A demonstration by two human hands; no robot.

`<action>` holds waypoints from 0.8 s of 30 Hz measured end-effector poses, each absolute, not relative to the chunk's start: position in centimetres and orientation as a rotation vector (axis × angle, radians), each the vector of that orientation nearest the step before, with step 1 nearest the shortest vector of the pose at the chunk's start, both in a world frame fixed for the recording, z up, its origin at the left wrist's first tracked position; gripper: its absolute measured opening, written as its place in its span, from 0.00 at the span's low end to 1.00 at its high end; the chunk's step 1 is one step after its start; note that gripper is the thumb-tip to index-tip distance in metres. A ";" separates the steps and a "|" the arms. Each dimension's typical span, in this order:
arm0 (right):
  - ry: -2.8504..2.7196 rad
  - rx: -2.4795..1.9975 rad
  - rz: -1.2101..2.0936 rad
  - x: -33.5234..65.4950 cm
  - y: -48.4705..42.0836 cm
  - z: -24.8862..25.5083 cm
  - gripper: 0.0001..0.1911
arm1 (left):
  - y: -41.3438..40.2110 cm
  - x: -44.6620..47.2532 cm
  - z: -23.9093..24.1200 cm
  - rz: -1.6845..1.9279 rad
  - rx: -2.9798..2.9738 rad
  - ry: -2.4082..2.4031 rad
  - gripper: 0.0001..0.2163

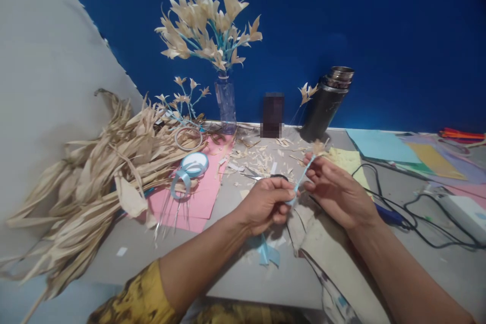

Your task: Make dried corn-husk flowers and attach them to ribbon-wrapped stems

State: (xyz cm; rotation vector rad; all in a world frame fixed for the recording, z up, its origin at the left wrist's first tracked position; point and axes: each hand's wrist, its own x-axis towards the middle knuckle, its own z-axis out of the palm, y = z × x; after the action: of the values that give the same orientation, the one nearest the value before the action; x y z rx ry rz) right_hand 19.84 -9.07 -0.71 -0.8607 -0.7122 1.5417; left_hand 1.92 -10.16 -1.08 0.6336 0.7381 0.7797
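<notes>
My left hand (268, 202) pinches the lower part of a thin stem (302, 178) wrapped in light blue tape. The stem slants up to the right and ends in a small dried-husk flower (319, 148), slightly blurred. Beside the upper stem, my right hand (337, 187) has its fingers loosely curled and apart, with the fingertips close behind or against the stem. Below my left hand lies a piece of light blue tape or paper (268, 254). Scissors (279, 177) lie partly hidden behind my left hand, among husk scraps (261, 159).
Dried husks (110, 162) heap at the left, beside tape rolls (194, 164) and wires (175, 220) on pink paper (197, 207). Behind stand a bottle (226, 106) of husk flowers (207, 25) and a dark flask (324, 106). Black cables (408, 207) and coloured sheets (383, 147) lie right.
</notes>
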 end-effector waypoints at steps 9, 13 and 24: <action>-0.946 -1.133 1.509 18.6 -9.8 -2.3 0.20 | -10.5 2.5 -1.5 0.997 0.927 0.984 0.10; -0.960 -1.193 1.424 18.5 -9.6 -2.7 0.20 | -10.6 2.7 -1.7 1.010 1.024 1.029 0.10; -0.987 -1.081 1.497 18.7 -10.0 -2.4 0.16 | -10.4 2.4 -1.5 0.850 0.664 0.761 0.20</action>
State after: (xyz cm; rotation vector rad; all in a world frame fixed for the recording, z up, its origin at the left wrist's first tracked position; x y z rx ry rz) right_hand 18.71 -10.01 -2.38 -1.0807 -0.9866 1.4972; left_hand 2.45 -10.36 -1.53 0.6639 0.7607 0.8496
